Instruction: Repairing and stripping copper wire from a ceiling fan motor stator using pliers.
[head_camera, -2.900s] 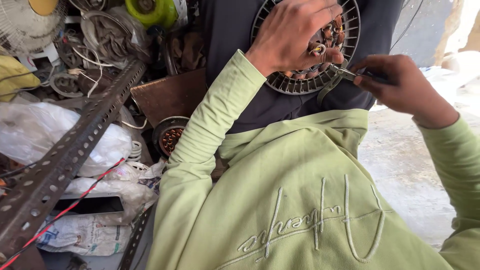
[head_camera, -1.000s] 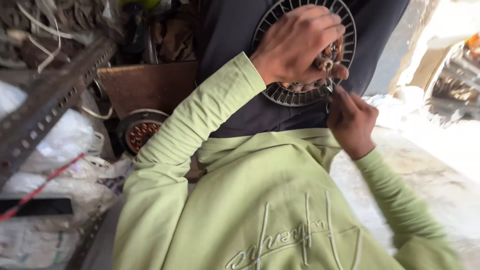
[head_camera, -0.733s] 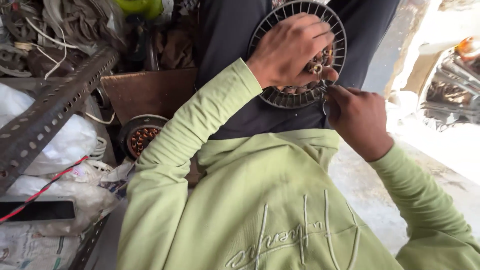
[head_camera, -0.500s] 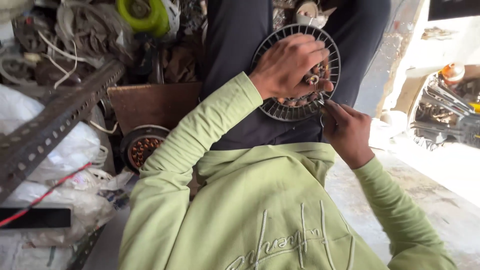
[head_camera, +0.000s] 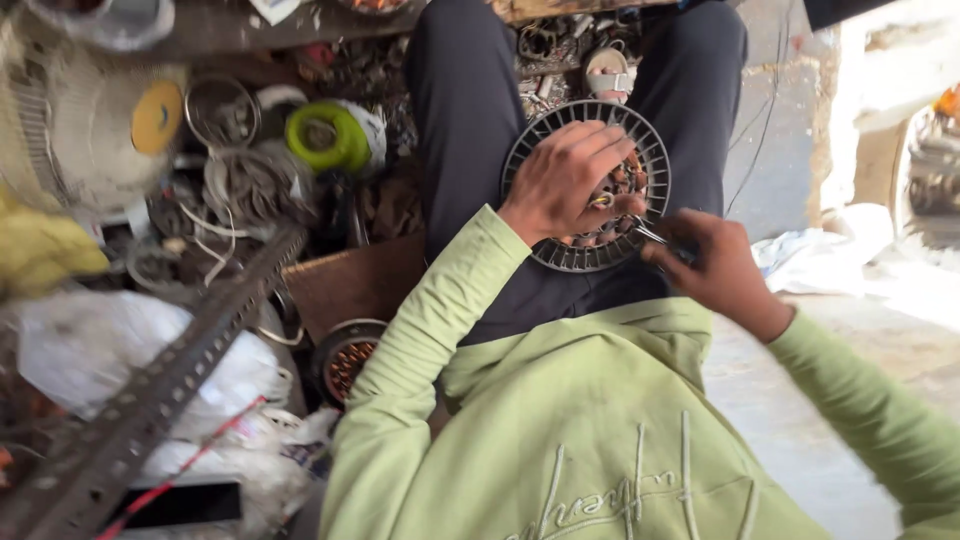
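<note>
At the far left lie a yellow cloth (head_camera: 40, 250), a white fan guard (head_camera: 75, 130) with a yellow hub, and white plastic bags (head_camera: 90, 360). A slotted steel angle bar (head_camera: 170, 385) runs diagonally across them. Behind it sits a tangle of wires (head_camera: 250, 185) and a green reel (head_camera: 325, 135). A small motor (head_camera: 345, 355) with copper windings lies beside a brown board (head_camera: 350, 280). The left hand (head_camera: 565, 180) lies curled over a round stator (head_camera: 590, 190) that rests on the person's lap, its fingers pressing into the copper windings (head_camera: 620, 195) at the centre. The right hand (head_camera: 715, 270) is closed around a thin metal tool (head_camera: 650, 235), whose tip touches the windings just beside the left fingers.
</note>
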